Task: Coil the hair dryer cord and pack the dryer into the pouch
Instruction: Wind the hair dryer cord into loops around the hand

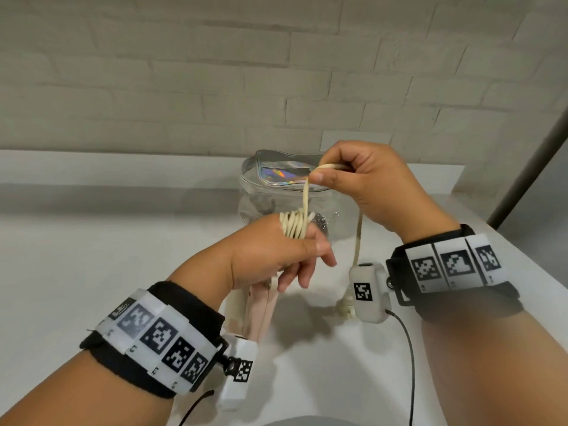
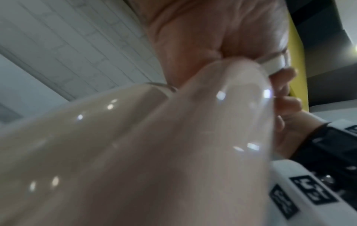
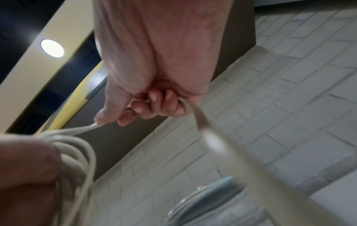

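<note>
Nearest, over the middle of the white bench (image 1: 92, 272), the left hand (image 1: 276, 256) grips the pale pink dryer (image 1: 258, 309) by its upper end, body hanging down toward the bench top; thumb and fingers curl round it, and a bundle of cream cord (image 1: 296, 224) loops sits over the top of that hand. Left wrist view is filled by the glossy dryer body, blurred; fingertips show at its far side. One strand rises from the bundle to the right hand (image 1: 368, 189), held higher and further back, thumb and forefinger pinching the cord, remaining fingers curled in over it. From that hand the free length drops to the plug (image 1: 345, 305), which lies on the bench just beside the right wrist camera. Beyond both hands, toward the back edge, stands the clear pouch (image 1: 276, 186) with iridescent trim, mouth apparently open. Judgement: coiling well along, several turns made, a short tail and plug left to wind; packing the dryer not yet started
</note>
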`<state>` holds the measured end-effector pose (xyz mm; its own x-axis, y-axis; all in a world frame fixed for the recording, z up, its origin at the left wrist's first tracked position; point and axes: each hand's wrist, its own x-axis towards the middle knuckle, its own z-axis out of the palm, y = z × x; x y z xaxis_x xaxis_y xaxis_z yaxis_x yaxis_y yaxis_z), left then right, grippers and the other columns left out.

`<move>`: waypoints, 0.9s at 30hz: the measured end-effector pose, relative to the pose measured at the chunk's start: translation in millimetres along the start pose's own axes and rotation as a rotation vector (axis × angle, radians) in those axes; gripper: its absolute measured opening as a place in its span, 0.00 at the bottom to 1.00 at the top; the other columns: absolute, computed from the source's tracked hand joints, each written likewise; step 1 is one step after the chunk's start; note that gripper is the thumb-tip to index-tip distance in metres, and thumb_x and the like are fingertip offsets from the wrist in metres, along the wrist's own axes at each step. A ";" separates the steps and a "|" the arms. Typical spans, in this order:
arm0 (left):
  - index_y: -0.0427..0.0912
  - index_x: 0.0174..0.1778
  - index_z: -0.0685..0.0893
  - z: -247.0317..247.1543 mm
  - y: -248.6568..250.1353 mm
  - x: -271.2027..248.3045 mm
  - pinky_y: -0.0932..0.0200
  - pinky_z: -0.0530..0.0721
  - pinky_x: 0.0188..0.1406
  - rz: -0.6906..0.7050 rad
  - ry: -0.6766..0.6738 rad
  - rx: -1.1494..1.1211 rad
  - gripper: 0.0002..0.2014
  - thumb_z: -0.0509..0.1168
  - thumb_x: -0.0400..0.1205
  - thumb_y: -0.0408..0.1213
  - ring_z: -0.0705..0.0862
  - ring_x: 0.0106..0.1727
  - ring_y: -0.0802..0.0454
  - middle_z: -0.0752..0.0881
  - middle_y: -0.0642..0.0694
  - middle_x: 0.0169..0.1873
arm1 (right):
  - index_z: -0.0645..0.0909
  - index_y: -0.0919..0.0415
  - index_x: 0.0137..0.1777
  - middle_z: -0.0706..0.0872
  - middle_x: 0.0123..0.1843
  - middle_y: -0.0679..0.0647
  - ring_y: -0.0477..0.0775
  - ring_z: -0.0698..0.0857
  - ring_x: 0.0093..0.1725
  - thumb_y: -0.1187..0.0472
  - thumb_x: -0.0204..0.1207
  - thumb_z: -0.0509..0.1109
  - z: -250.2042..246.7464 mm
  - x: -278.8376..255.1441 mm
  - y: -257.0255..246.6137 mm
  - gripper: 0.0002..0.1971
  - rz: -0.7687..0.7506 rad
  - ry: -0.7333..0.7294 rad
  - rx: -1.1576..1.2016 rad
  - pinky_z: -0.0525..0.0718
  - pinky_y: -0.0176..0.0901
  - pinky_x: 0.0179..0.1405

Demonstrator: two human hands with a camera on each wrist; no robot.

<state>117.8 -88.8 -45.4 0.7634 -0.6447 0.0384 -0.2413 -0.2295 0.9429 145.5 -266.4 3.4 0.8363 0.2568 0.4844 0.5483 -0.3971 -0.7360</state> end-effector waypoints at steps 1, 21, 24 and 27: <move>0.34 0.44 0.88 0.5 -1.1 -0.9 0.70 0.73 0.20 0.007 -0.034 -0.019 0.14 0.62 0.82 0.41 0.73 0.15 0.53 0.83 0.40 0.24 | 0.82 0.62 0.35 0.76 0.28 0.49 0.42 0.71 0.28 0.58 0.67 0.78 5.9 1.1 0.8 0.09 0.004 0.013 0.020 0.70 0.31 0.29; 0.57 0.82 0.59 -21.6 -23.2 21.7 0.52 0.70 0.77 0.057 0.476 -0.285 0.27 0.54 0.87 0.34 0.88 0.59 0.60 0.90 0.50 0.57 | 0.87 0.54 0.46 0.86 0.37 0.49 0.45 0.79 0.35 0.53 0.78 0.66 55.0 -24.0 22.0 0.09 0.113 -0.655 -0.490 0.76 0.42 0.39; 0.69 0.65 0.78 -17.9 -23.6 23.9 0.52 0.81 0.60 -0.039 0.423 -0.084 0.19 0.62 0.78 0.47 0.86 0.47 0.59 0.88 0.53 0.48 | 0.89 0.49 0.49 0.90 0.45 0.46 0.46 0.84 0.44 0.62 0.72 0.68 29.9 -17.6 0.7 0.11 0.001 -0.567 -0.612 0.82 0.42 0.46; 0.48 0.47 0.86 -11.1 -16.1 17.6 0.57 0.82 0.45 -0.036 0.339 -0.037 0.15 0.54 0.86 0.48 0.88 0.36 0.50 0.90 0.49 0.35 | 0.88 0.49 0.42 0.89 0.36 0.42 0.39 0.83 0.37 0.67 0.66 0.69 18.4 -14.6 -6.6 0.12 -0.046 -0.365 -0.482 0.79 0.32 0.37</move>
<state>141.7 -88.4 -56.2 0.9281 -0.3567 0.1067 -0.1933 -0.2167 0.9569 129.8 -251.3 -7.5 0.8059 0.5349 0.2538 0.5917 -0.7112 -0.3796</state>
